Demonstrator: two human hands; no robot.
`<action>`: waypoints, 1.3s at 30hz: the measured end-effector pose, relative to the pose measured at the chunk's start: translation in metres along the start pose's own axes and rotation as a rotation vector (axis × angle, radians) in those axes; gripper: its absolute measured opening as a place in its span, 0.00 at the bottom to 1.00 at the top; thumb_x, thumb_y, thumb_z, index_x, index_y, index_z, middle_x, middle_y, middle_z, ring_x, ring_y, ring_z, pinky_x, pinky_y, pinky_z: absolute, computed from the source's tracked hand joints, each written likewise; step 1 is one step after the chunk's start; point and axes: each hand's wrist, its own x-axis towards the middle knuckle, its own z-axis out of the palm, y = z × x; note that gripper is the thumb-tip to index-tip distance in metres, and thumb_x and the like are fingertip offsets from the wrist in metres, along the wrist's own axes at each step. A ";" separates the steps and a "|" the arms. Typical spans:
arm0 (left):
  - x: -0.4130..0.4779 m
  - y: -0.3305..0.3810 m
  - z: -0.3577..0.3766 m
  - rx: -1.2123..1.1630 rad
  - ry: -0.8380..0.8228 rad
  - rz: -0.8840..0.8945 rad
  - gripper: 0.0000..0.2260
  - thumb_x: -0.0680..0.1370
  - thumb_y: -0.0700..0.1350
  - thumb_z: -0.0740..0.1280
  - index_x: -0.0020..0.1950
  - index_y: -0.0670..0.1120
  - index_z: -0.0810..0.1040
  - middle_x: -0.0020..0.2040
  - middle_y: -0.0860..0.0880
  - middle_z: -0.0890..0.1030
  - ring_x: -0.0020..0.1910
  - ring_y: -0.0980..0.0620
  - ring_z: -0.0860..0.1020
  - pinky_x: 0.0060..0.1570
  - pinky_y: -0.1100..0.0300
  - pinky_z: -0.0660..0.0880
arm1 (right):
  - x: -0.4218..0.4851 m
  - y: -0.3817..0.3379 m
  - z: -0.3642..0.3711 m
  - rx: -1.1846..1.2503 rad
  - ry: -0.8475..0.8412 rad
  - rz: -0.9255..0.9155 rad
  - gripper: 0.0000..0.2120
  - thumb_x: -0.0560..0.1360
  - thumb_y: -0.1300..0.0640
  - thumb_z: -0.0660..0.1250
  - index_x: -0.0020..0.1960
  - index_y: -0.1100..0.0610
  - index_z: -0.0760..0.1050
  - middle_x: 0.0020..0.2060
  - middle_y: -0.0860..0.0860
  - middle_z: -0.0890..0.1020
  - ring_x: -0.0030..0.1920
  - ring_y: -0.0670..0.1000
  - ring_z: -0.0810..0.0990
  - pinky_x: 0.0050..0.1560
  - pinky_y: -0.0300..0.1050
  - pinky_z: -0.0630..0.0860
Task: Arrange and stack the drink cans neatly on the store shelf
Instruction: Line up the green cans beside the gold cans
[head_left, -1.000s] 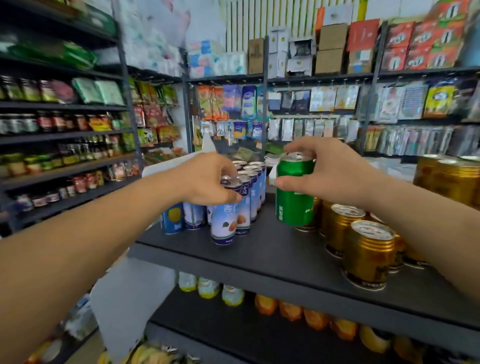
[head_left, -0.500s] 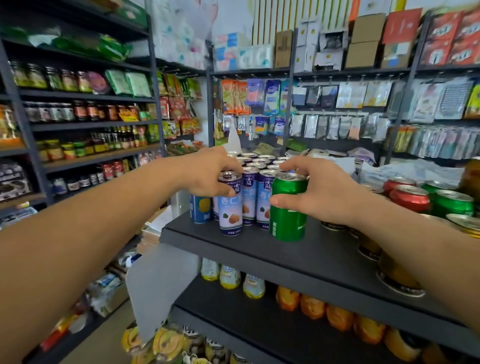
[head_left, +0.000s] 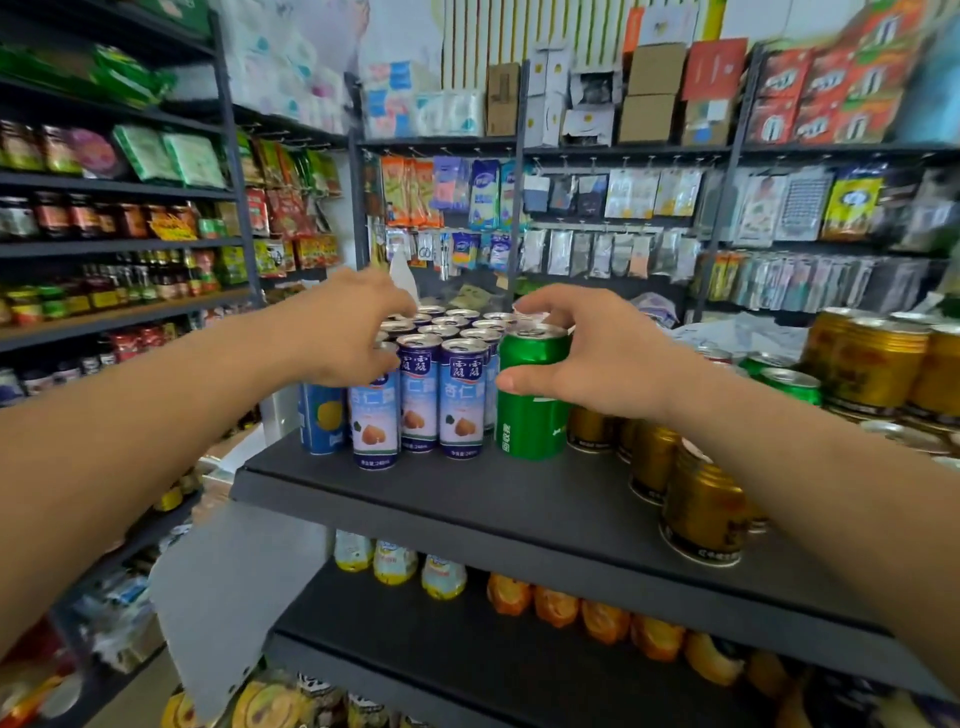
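A block of tall white-and-blue drink cans (head_left: 464, 395) stands at the left end of the dark top shelf (head_left: 519, 499). My left hand (head_left: 353, 327) curls over the top of the front-left white-and-blue can (head_left: 375, 428), which stands slightly forward of its row. A green can (head_left: 530, 415) stands upright on the shelf, right beside that block. My right hand (head_left: 592, 358) holds it, thumb on the front and fingers over the rim.
A blue can with a yellow fruit (head_left: 322, 415) stands at the shelf's left edge. Gold cans (head_left: 701, 509) line the right, with stacked gold cans (head_left: 878, 364) and green cans (head_left: 789, 384) behind. Bottles (head_left: 395, 564) fill the lower shelf. Stocked racks stand around.
My right hand has carried the green can leftward and down; it now stands against the white-and-blue cans. My left hand has stayed on the front-left can.
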 end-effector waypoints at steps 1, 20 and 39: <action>0.003 0.011 -0.007 -0.067 0.096 0.028 0.27 0.76 0.52 0.74 0.74 0.50 0.73 0.68 0.46 0.74 0.69 0.43 0.72 0.67 0.47 0.71 | -0.001 0.001 -0.009 0.006 0.018 0.005 0.37 0.69 0.43 0.79 0.75 0.51 0.71 0.57 0.44 0.74 0.64 0.50 0.76 0.64 0.47 0.74; 0.049 0.166 0.030 -0.742 -0.147 0.174 0.33 0.59 0.55 0.83 0.62 0.56 0.78 0.55 0.57 0.84 0.53 0.56 0.83 0.57 0.51 0.82 | -0.054 0.072 -0.114 -0.022 0.058 0.146 0.17 0.77 0.45 0.73 0.62 0.52 0.82 0.50 0.47 0.86 0.50 0.46 0.84 0.53 0.45 0.81; 0.021 0.221 -0.021 -0.441 0.045 0.341 0.26 0.76 0.61 0.70 0.72 0.55 0.74 0.66 0.55 0.77 0.65 0.54 0.74 0.62 0.58 0.72 | -0.072 0.131 -0.088 -0.464 -0.488 0.254 0.39 0.73 0.52 0.77 0.80 0.49 0.64 0.75 0.51 0.72 0.74 0.55 0.71 0.72 0.56 0.70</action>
